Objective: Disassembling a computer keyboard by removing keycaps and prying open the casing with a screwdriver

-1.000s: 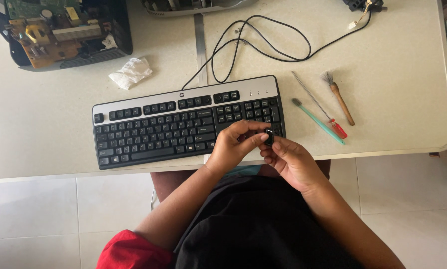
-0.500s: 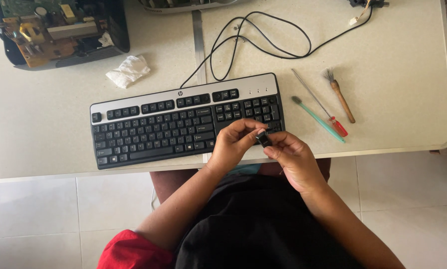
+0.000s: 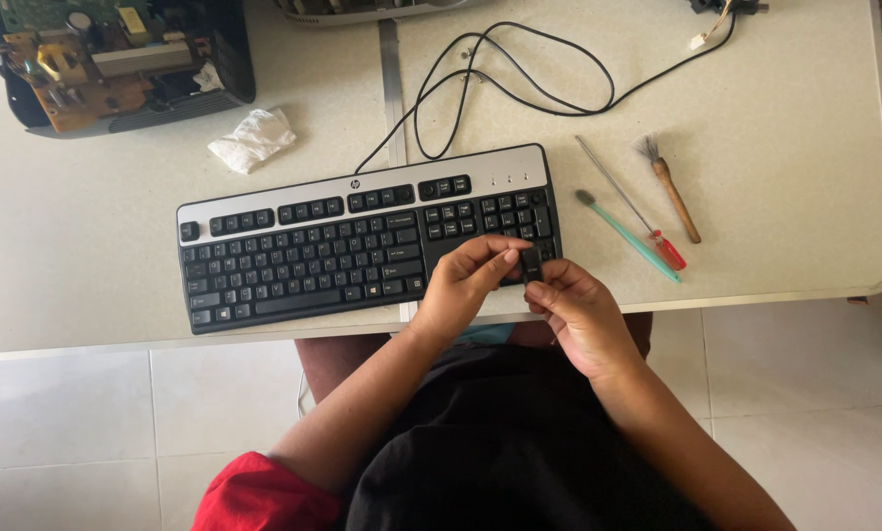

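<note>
Little has shifted since the earlier frame: both hands stay at the near right corner of the black-and-silver plastic computer keyboard (image 3: 367,244), the keycap now lifted a shade clearer of the key rows.

From the head camera, we see the left hand (image 3: 466,280) and right hand (image 3: 574,305) pinch a small black plastic keycap (image 3: 530,264) between their fingertips, just above the number pad. We judge a key is being handled off the board; what follows calls for a fine, steady pinch on a smooth, small part.

On the matte cream table (image 3: 775,108) lie a teal toothbrush (image 3: 626,236), a red-handled screwdriver (image 3: 630,206) and a wooden-handled bristle brush (image 3: 673,192). A crumpled white tissue (image 3: 254,140) rests near an opened casing with bare circuit boards (image 3: 107,59), and a looped black cable (image 3: 520,69) trails behind.
</note>
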